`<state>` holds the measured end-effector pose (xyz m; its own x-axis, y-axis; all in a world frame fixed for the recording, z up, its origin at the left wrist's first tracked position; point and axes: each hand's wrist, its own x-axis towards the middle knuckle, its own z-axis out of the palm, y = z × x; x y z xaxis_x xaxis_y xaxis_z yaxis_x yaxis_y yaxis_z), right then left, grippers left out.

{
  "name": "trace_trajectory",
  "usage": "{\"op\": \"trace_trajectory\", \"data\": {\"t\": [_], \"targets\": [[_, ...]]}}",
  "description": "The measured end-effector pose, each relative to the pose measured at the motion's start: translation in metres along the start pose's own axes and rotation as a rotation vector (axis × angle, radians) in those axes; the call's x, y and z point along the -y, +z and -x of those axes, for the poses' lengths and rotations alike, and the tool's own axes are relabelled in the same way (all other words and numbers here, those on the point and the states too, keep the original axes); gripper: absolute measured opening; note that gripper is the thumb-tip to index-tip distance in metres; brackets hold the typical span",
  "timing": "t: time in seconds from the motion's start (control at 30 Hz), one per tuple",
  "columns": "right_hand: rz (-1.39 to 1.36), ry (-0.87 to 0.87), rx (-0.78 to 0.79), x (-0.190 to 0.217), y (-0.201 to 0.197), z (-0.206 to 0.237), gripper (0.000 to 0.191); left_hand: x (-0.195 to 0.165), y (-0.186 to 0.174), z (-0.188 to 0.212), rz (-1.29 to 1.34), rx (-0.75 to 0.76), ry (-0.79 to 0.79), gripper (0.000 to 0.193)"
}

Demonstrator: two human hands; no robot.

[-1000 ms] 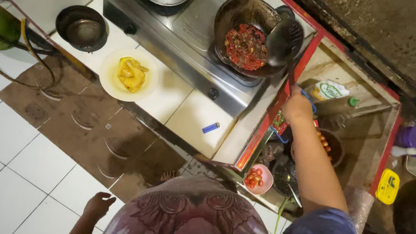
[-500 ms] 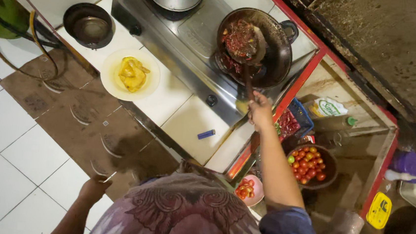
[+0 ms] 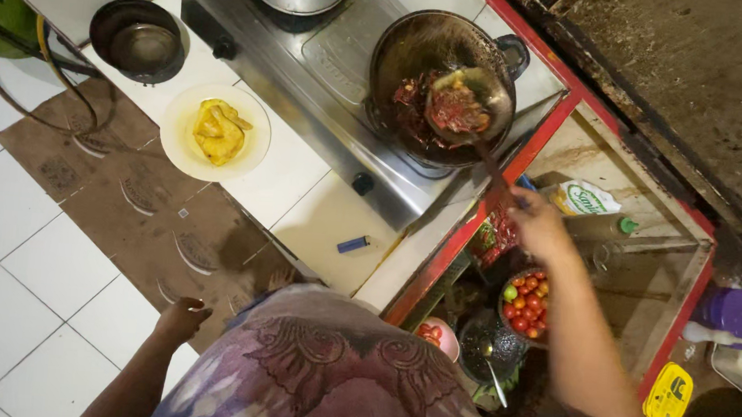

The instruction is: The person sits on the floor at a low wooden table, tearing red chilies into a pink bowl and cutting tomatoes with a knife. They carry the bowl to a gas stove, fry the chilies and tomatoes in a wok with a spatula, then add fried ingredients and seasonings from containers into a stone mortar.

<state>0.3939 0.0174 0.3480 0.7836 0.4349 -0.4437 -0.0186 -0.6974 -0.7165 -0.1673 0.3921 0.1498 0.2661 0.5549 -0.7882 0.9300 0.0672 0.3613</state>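
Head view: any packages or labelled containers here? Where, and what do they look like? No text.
White pouch: lower shelf right of the stove, crumpled, green print.
Clear bottle: lying beside the pouch, green cap.
Yellow tub: far right, low, flat rectangle, dark label.
Purple jar: right edge, round.
No signs or screens.

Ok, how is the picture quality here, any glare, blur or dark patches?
Head view: bright, even light on the white counter and the plate; the stove shows mild sheen; the lower shelf around the tomato bowl sits in shadow; the right hand is slightly soft; straight edges bow from the wide lens.
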Motion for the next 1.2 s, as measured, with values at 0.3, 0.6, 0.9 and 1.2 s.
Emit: {"op": "trace_trajectory", "data": {"t": [0.3,0.6,0.9,1.2], "targets": [[-0.274,0.208,0.154,0.017,0.035,-0.008,0.049,-0.026,-0.047,-0.043,-0.07,-0.03,0.184,0.059],[-0.537,-0.051,-0.149,0.011,0.164,-0.027,0.047,-0.041,-0.091,-0.07,-0.038,-0.008,0.093,0.062],[-0.717,0.048,-0.084,0.037,0.147,0.007,0.05,-0.044,-0.091,-0.096,-0.12,0.033,0.253,0.058],[0.039,-0.07,-0.169,0.014,0.029,0.045,0.047,-0.065,-0.108,-0.108,-0.091,0.077,0.135,0.056]]}}
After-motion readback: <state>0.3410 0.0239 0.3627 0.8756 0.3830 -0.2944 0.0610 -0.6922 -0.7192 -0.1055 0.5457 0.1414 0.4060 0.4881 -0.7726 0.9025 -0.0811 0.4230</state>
